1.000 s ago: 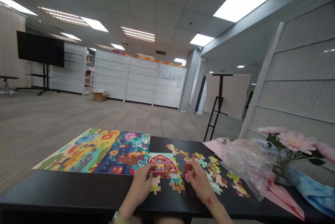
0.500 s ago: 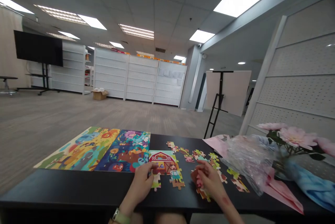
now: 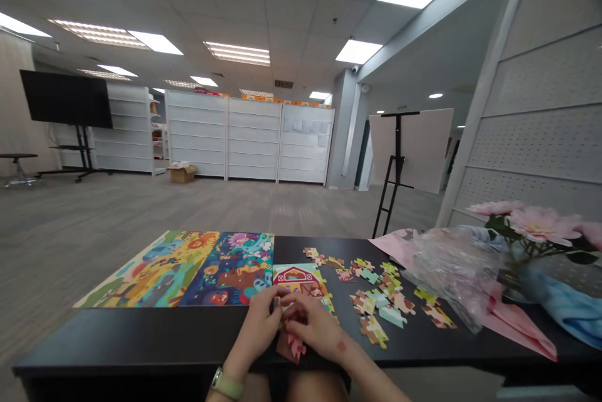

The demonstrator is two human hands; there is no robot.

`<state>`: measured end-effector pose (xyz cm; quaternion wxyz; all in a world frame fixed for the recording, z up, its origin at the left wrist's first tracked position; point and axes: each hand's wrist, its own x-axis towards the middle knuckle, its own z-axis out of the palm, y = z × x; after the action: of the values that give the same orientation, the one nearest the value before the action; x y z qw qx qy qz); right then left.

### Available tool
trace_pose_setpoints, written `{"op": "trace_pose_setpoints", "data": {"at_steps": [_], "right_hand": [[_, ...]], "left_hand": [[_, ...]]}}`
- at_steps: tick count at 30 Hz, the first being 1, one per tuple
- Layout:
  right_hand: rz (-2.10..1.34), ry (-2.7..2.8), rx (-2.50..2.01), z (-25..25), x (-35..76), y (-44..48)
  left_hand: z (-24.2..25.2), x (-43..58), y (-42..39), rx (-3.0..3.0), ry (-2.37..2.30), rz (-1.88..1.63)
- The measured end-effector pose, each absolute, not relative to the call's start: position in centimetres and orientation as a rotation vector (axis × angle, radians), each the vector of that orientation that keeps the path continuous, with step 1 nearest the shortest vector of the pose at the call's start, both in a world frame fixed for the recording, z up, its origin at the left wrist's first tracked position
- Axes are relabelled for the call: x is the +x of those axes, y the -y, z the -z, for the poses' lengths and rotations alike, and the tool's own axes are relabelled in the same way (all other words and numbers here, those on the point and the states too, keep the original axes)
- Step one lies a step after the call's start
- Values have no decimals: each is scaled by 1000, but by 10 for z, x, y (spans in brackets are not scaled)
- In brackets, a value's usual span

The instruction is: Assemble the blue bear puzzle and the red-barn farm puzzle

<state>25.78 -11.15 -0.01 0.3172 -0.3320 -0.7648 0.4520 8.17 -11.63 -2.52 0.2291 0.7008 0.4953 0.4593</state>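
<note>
View: head camera, looking forward and down across a black table (image 3: 117, 330) in a large, bright room.

Hands: your left hand (image 3: 258, 320) and right hand (image 3: 313, 327) are together, touching, closed on a reddish jigsaw piece (image 3: 289, 347); your fingers partly hide the grip.

Thing: that piece sits at the near table edge, against the near end of the part-built barn jigsaw (image 3: 296, 280).

Step in hand: by the look of your hands, you are fitting or turning this piece at the barn jigsaw's near end.

Within reach: loose jigsaw pieces (image 3: 379, 308) lie scattered to your right.

Rest: a printed puzzle picture (image 3: 211, 270) lies far left on the table. Far right are a clear plastic bag (image 3: 451, 267), pink flowers (image 3: 540, 226) and a blue cloth (image 3: 559, 311). Beyond stand white shelves (image 3: 249, 138) and an easel (image 3: 395, 151).
</note>
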Motion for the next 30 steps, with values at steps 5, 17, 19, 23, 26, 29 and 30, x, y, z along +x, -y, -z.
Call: {"op": "trace_pose_setpoints", "data": {"at_steps": [5,17,19,23,26,29,30], "right_hand": [[-595,2161,-843,4,261,112],[-597,2255,-977,-3,283,154],[-600,2237,-982,-1,282,153],[-600,2202,-1003,3,285,151],[-593,2180,-1017,3,286,152],[-570,2162,-1025,4,285,152],[-566,2159,-1026,4,285,152]], "left_hand": [[23,80,114,1835,-1298,-1326],[6,65,158,2229,-1300,-1006],[7,64,159,2238,-1308,-986],[10,65,158,2249,-1322,-955],[8,67,159,2245,-1362,-935],[4,70,161,2242,-1396,-908],[3,71,161,2237,-1403,-899]]}}
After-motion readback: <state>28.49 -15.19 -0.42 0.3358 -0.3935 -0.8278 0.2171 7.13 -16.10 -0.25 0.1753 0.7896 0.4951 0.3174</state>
